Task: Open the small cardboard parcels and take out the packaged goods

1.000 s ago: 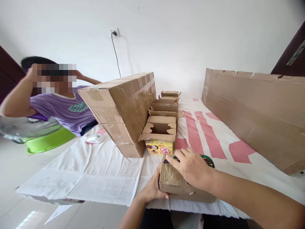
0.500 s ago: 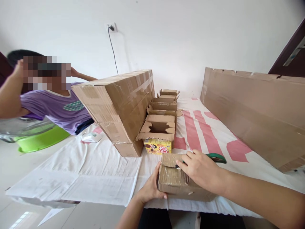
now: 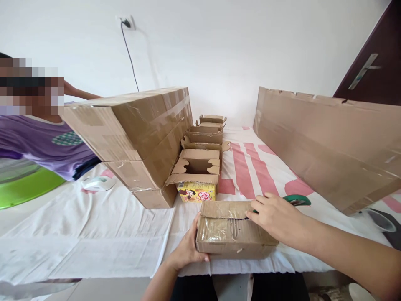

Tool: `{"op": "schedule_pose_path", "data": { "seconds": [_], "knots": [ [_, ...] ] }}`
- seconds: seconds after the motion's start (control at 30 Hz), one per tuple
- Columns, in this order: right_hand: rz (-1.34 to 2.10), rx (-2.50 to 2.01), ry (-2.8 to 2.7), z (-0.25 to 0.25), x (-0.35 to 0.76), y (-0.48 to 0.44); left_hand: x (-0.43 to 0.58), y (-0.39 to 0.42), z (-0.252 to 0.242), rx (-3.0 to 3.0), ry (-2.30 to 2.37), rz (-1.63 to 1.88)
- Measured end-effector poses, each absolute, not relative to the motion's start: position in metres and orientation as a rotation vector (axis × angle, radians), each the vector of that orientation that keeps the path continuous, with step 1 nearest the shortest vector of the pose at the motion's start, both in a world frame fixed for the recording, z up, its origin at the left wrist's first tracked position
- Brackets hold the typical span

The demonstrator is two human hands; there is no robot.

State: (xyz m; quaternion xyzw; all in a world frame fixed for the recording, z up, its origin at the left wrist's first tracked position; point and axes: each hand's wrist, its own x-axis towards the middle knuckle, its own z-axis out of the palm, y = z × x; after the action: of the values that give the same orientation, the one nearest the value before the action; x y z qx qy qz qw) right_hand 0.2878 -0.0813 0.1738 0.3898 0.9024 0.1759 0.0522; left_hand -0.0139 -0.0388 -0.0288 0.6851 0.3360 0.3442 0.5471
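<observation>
A small taped cardboard box (image 3: 230,232) lies on the white and pink cloth (image 3: 125,234) right in front of me. My left hand (image 3: 187,250) grips its left end, thumb on the front face. My right hand (image 3: 277,217) is closed on a green-handled tool (image 3: 297,200) whose tip touches the box's top right edge. Just behind the box stands a yellow printed carton (image 3: 196,193).
A row of several open small cardboard boxes (image 3: 200,156) runs back toward the wall. Stacked long cartons (image 3: 131,133) stand to the left, a long cardboard panel (image 3: 326,142) to the right. A person in a purple shirt (image 3: 46,142) is at the left. A tape roll (image 3: 376,219) lies at right.
My right hand with the green tool has slid right along the box's top, from its left part to its right edge. The view has shifted right.
</observation>
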Motion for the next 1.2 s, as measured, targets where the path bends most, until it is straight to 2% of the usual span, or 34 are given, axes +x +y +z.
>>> {"op": "schedule_pose_path", "data": {
  "seconds": [0.6, 0.83, 0.93, 1.03, 1.13, 1.2],
  "knots": [
    [0.553, 1.316, 2.648, 0.182, 0.322, -0.1, -0.01, -0.038, -0.022, 1.677, 0.802, 0.822],
    [0.443, 1.44, 2.658, 0.189, 0.334, -0.106, -0.009, -0.041, -0.019, 1.586, 0.812, 0.824],
    [0.28, 1.555, 2.659, 0.19, 0.347, -0.106, -0.009, -0.043, -0.02, 1.546, 0.811, 0.815],
    [-0.047, 1.669, 2.698, 0.185, 0.366, -0.099, -0.01, -0.043, -0.022, 1.539, 0.834, 0.803],
    [-0.321, 1.842, 2.708, 0.165, 0.385, -0.085, -0.01, -0.042, -0.023, 1.536, 0.841, 0.792],
    [-0.373, 1.969, 2.648, 0.142, 0.395, -0.075, -0.01, -0.042, -0.022, 1.546, 0.835, 0.793]
  ]
}}
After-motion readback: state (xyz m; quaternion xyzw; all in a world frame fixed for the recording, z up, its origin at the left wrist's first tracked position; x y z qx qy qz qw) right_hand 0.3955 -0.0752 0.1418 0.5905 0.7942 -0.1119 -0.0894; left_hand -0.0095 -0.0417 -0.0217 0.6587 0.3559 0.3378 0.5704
